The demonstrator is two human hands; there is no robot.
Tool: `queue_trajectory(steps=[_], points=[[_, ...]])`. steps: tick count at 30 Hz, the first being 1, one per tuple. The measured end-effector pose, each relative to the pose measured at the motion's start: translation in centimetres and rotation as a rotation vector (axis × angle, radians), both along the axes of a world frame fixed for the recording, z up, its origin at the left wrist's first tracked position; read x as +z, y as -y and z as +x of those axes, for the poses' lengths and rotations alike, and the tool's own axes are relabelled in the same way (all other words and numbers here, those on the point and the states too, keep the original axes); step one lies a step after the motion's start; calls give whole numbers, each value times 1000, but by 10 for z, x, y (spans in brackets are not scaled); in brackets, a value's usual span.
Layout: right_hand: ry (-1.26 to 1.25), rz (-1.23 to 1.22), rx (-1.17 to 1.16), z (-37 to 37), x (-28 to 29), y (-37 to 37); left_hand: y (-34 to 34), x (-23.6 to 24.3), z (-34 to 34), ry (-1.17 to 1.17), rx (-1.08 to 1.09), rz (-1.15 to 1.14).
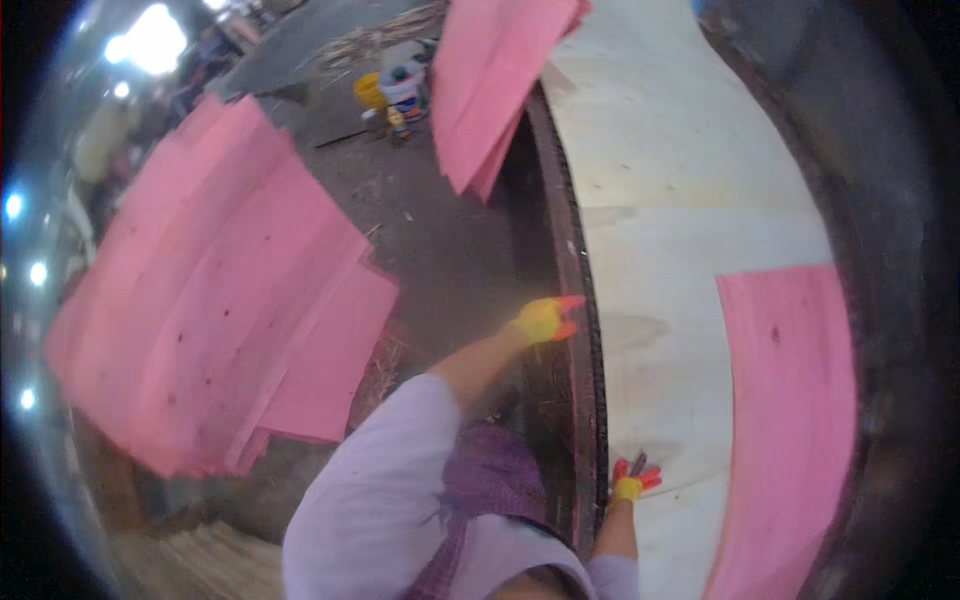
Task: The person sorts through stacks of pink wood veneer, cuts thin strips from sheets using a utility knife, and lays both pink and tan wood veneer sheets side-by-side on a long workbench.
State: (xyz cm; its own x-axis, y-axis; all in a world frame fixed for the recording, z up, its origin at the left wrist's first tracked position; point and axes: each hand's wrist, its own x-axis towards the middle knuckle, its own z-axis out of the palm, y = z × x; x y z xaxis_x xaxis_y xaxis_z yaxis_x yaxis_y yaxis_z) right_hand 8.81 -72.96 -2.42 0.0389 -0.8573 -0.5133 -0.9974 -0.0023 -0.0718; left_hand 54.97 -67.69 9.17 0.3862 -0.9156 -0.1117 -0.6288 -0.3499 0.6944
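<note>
On the table (566, 235), in the head view, a pale sheet (680, 330) is lying, with a pink sheet (790, 400) running along the table's right side. The left hand (548, 319) is spreading its fingers, gripping nothing visible, at the table's left edge; contact is unclear. The right hand (632, 482) is holding a short dark stick (638, 463) over the table. The pale sheet is looking thin, light, bendy, probably splittable; opposite edges are likely offering the safest hold.
</note>
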Motion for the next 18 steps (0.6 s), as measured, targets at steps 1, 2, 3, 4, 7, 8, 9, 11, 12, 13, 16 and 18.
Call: queue_trajectory(steps=[1, 2, 3, 4, 7, 8, 9, 11, 12, 13, 16, 18], points=[[111, -23, -55, -22, -14, 4, -41, 8, 7, -51, 63, 54], [233, -34, -89, -25, -24, 6, -97, 1, 19, 14, 161, 42], [237, -38, -53, -24, -24, 11, -143, 16, 25, -128, 301, 303], [110, -11, -36, -15, -14, 13, -204, 23, 23, -108, 444, 245], [116, 16, -67, 8, 11, 11, -366, 35, 11, -94, 738, 568], [-9, -65, 20, 11, 1, 15, -443, 2, -1, 78, 837, 511], [-152, -167, 87, 6, 1, 18, -483, 7, -9, 31, 905, 612], [749, 193, -437, -12, 10, 38, -548, 32, -26, -32, 1030, 714], [466, 72, -447, -42, -13, 70, -564, 42, -24, -54, 1124, 686], [187, -53, -450, -54, -35, 95, -585, 47, -22, -77, 1221, 657], [290, -94, -332, 2, -39, 66, -677, 64, -30, 92, 1413, 706], [391, -158, -285, 21, -33, 36, -722, 69, -16, 144, 1485, 653]])
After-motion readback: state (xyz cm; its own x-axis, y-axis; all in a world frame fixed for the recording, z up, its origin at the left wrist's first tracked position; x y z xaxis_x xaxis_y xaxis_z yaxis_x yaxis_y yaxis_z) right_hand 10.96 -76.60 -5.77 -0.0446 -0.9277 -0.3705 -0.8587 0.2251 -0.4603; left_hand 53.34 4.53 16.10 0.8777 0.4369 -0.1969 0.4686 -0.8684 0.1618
